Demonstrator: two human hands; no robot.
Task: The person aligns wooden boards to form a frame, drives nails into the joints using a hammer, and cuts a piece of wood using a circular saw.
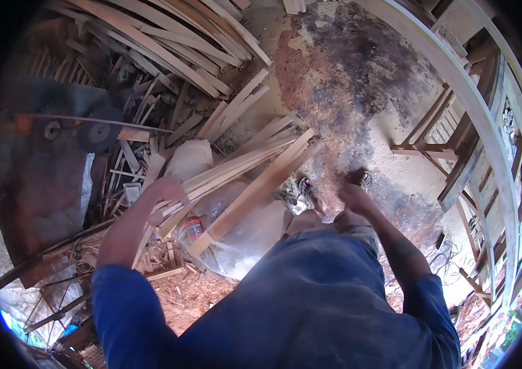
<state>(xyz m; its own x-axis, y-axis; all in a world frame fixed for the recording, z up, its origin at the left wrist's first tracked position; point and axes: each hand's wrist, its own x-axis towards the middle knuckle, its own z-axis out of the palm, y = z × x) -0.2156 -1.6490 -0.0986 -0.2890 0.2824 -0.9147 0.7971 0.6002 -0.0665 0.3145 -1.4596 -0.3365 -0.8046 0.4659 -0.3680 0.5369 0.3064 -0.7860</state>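
Note:
My left hand (pixel 172 192) is closed on the near end of a bundle of thin wooden strips (pixel 236 165), which slants up and away to the right. Beside the bundle lies a wider wooden board (pixel 255 194), its near end low over clear plastic sheeting (pixel 236 258). A red-labelled container (pixel 194 228) sits just below my left hand. My right hand (pixel 354 200) hangs in front of my right leg, apart from the wood. Its fingers are blurred and nothing shows in it.
Long planks (pixel 168 43) and offcuts are piled at the far left, near a dark machine table (pixel 46 203) with a round disc (pixel 99 130). Wooden frames (pixel 488 123) lean along the right side. The floor (pixel 359 92) is stained dark; wood shavings (pixel 193 301) cover the near left.

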